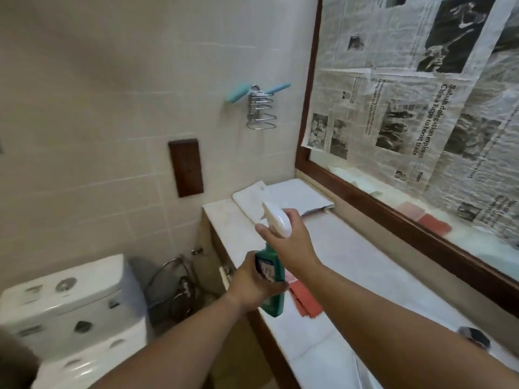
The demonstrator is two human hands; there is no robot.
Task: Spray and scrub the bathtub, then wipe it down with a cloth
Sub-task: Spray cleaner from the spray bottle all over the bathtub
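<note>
A green spray bottle (273, 300) with a white trigger head (276, 220) is held upright in front of me over the edge of a white counter (365, 265). My left hand (254, 282) grips the green body of the bottle. My right hand (286, 240) wraps around the white trigger head at the neck. A red cloth (304, 301) lies on the counter just behind the bottle. A light blue scrub brush (238, 92) rests across a chrome wire holder (259, 112) on the tiled wall. The bathtub is out of sight.
A white toilet (73, 310) stands at lower left, with hoses and a valve (179, 282) beside it. A folded white towel (252, 200) lies at the counter's far end. A wood-framed mirror covered in newspaper (415, 102) fills the right. A dark wooden plate (186, 167) hangs on the wall.
</note>
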